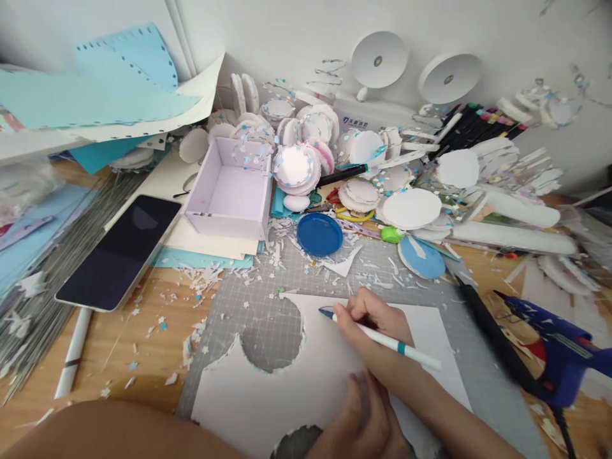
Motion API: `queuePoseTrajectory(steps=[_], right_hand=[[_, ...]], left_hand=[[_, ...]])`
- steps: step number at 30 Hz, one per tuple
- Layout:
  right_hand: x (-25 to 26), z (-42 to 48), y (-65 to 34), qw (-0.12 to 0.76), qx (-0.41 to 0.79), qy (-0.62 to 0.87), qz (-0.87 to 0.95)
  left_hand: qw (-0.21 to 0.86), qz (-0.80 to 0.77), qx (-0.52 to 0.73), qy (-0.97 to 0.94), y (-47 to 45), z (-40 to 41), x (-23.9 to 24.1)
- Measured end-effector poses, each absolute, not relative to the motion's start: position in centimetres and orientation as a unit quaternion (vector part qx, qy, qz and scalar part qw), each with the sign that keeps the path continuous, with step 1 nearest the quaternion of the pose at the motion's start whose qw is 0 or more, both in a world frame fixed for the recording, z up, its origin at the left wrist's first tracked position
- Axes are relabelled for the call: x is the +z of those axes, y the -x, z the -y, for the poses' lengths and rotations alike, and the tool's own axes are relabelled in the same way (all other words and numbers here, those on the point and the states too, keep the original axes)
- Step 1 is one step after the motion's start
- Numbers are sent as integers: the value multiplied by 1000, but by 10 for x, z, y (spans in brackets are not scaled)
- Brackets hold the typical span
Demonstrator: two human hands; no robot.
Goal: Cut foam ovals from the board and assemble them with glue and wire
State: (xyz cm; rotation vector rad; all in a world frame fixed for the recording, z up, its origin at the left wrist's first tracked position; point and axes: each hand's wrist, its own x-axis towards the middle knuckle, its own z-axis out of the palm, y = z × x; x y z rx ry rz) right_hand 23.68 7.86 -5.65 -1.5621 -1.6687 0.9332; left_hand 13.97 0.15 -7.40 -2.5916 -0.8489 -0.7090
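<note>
My right hand (375, 319) is closed around a white pen (382, 338) with a teal band. The pen's dark blue tip meets a white sheet of paper (325, 363), where a short curved line shows. Rounded pieces are cut out of the sheet's left and lower edges. My left hand (366, 421) has its fingers bent together against the sheet's lower part, gripping it; some fingertips are hidden. The paper lies on a grey gridded cutting mat (229, 312). Beyond it sits a round blue lid (319, 234).
A phone (122, 252) and lilac box (229, 191) stand left. White discs (411, 208) pile up behind, near markers (482, 124). On the right lie a black-handled tool (492, 331) and a blue glue gun (559, 344). Paper scraps litter mat and table.
</note>
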Motion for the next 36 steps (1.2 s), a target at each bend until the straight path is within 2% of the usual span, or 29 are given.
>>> queuePoseTrajectory(steps=[10,18,31,36], right_hand=[[-52,-77,-236,303,398,575,648],[-50,-77,-241,266,409,560,669],[-42,-75,-247,166,462,541,683],[-40,-76,-248,157,477,532,682]], left_hand=[[165,251,-199,933,-139,2,-80],[161,269,-241,918,-140,0,-79],[148,267,-219,927,-140,1,-80],[141,289,-249,914,-141,1,-80]])
